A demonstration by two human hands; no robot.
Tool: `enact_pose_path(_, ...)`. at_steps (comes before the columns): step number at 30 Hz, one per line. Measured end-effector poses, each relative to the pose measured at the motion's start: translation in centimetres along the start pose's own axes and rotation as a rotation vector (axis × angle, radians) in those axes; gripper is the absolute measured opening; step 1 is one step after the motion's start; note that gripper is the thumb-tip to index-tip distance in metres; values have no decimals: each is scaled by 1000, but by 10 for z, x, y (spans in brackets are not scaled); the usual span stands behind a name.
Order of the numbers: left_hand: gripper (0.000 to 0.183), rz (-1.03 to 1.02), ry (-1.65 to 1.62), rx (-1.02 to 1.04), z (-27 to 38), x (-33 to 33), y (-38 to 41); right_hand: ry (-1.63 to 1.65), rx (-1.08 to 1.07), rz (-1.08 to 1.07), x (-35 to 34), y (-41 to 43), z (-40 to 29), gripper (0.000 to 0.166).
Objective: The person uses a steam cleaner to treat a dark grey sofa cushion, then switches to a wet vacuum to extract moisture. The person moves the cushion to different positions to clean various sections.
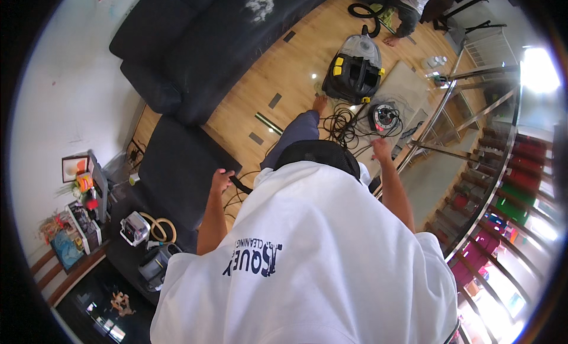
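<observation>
My left hand (222, 179) is closed around the end of a black tube or handle (240, 184), beside the dark grey sofa seat. My right hand (380, 149) is by tangled black cables (344, 124), just below a cable reel (385, 116); whether it holds a cable is unclear. Beyond the cables stands a black and yellow extraction cleaner (354, 73) with a clear tank and a black hose (372, 16). A black mesh item (317, 154) lies in front of my white shirt.
A co-worker (408, 13) sits on the wooden floor at the top. A long dark sofa (195, 55) runs along the left. A metal-framed railing (443, 99) stands at right. A smaller cleaner (157, 266) and a clear tank (135, 228) with a beige hose are at lower left.
</observation>
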State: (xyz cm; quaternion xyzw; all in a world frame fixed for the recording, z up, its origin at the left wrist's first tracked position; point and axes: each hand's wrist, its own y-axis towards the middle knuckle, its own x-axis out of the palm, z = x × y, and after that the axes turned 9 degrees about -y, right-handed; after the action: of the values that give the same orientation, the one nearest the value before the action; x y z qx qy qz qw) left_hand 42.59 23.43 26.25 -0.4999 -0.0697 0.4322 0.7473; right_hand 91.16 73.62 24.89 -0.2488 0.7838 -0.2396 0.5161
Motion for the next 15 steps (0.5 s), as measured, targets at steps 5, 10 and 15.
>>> enact_pose_path(5,69,60,26,101,96,5,28,-586,-432,-114,43,4,84,41)
enact_pose_path(10,72,53,150,155,152,12,7,392,393,-169,48,-28,61,40)
enact_pose_path(15,75,81,300,76,169,-3,12,556,391,-173,53,-42,43,37)
